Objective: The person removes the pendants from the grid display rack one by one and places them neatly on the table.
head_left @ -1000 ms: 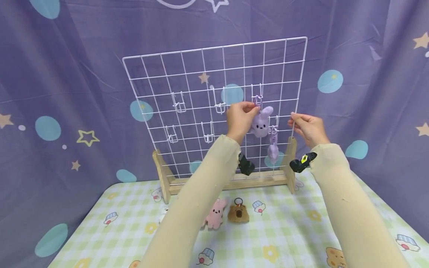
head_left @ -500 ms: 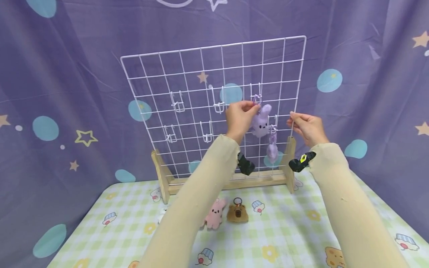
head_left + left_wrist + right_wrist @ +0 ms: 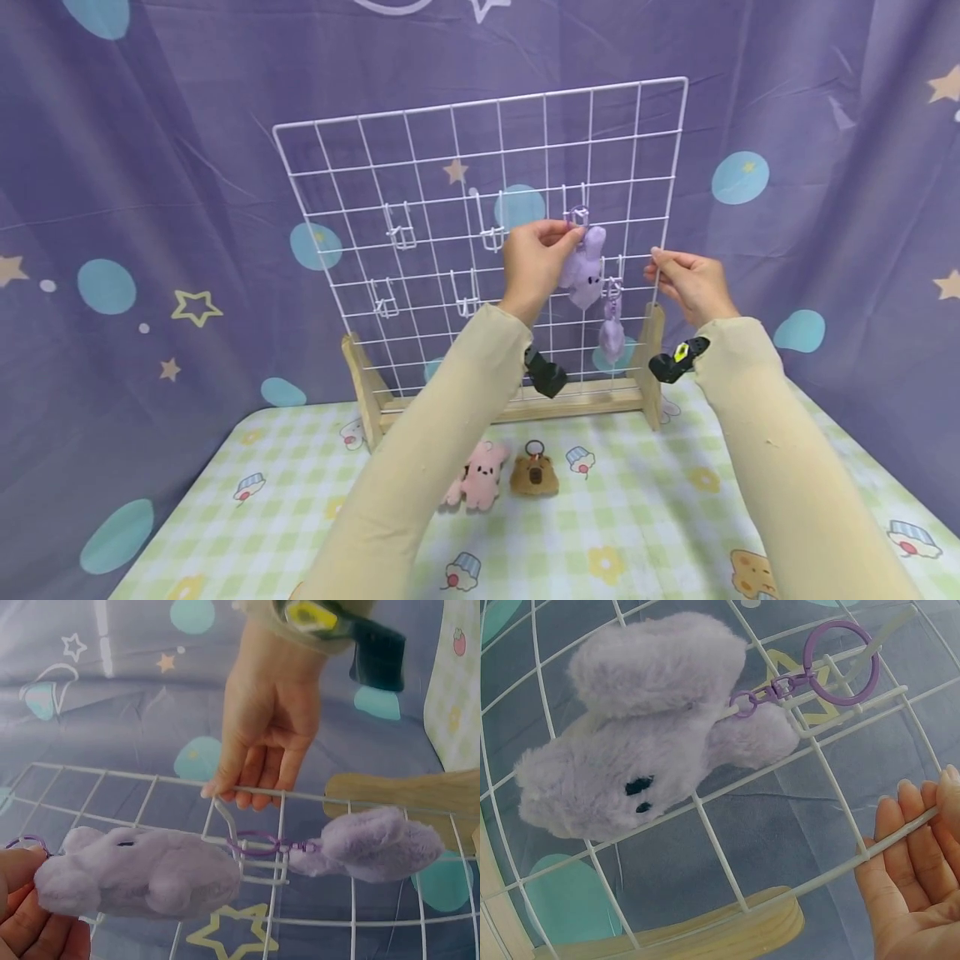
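Observation:
My left hand pinches the purple ring end of a plush bunny keychain at the upper right hook of the white wire grid. Its purple ring overlaps that hook; whether it is threaded on, I cannot tell. In the left wrist view, fingertips hold the ring beside the bunny's head. My right hand grips the grid's right edge wire between thumb and fingers. Just below the held bunny, a second purple bunny keychain hangs by its ring from a lower hook.
Several bare white hooks sit on the grid's left and middle. A wooden stand supports the grid on the checked tablecloth. A pink plush keychain and a brown capybara keychain lie in front; my left sleeve covers part of the table.
The held bunny has turned sideways and tilted, its face now pointing right. My left hand has risen slightly with it, while the right hand keeps its place on the grid edge.

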The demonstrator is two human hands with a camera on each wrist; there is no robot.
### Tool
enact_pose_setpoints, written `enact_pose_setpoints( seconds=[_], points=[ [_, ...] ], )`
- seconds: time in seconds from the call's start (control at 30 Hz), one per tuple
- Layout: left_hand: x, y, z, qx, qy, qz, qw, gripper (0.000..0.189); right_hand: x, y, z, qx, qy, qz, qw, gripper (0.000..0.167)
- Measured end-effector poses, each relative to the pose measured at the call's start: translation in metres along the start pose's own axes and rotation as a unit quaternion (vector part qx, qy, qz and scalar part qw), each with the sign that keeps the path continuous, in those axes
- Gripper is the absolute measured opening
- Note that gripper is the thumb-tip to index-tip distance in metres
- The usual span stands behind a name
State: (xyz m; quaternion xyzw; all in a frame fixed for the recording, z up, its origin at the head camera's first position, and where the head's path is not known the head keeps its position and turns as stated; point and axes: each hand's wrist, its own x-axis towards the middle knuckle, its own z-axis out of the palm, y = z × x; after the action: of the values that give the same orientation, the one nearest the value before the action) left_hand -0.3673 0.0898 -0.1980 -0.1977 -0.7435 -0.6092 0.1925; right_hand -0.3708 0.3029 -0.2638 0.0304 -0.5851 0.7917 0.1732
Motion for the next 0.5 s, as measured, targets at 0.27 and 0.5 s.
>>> enact_pose_setpoints(
  seconds=[0.27, 0.5],
  points=[
    [-0.011, 0.004, -0.002, -0.029, -0.012, 0.004, 0.9995, 0.014, 0.000, -0.001, 0.001, -0.011, 0.000, -0.002, 0.9999, 0.015],
    [-0.027, -0.001, -0.009, -0.057, -0.041, 0.012, 0.9974, 0.014, 0.000, -0.001, -0.001, 0.001, -0.005, 0.001, 1.0000, 0.017]
  ],
)
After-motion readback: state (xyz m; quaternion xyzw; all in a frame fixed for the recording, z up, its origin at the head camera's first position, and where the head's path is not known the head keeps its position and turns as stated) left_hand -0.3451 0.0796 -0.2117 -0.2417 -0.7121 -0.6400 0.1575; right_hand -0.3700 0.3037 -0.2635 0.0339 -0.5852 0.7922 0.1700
